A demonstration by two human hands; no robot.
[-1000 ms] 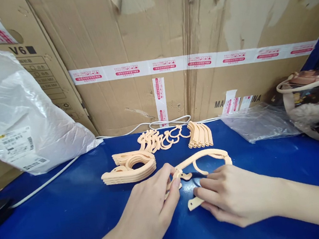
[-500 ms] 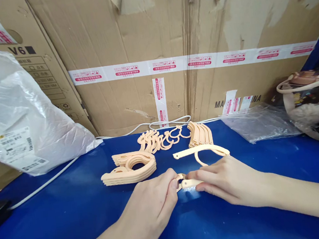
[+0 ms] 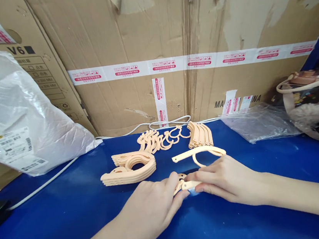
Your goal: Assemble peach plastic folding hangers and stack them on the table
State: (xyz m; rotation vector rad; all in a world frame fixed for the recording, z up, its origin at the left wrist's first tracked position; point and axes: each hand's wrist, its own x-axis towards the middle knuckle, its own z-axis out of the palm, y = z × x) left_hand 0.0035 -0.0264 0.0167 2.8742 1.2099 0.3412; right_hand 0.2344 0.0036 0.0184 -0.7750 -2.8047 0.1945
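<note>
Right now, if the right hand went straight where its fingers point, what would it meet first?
Beyond the beige piece it pinches, the right hand would probably meet the left hand, fingertips close ahead; exact depth is unclear.

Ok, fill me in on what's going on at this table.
A person's left hand and right hand hold pale parts close together over the table; whether these are joined can't be seen. A stack of similar pieces lies beyond the left hand, with hooks farther back.
</note>
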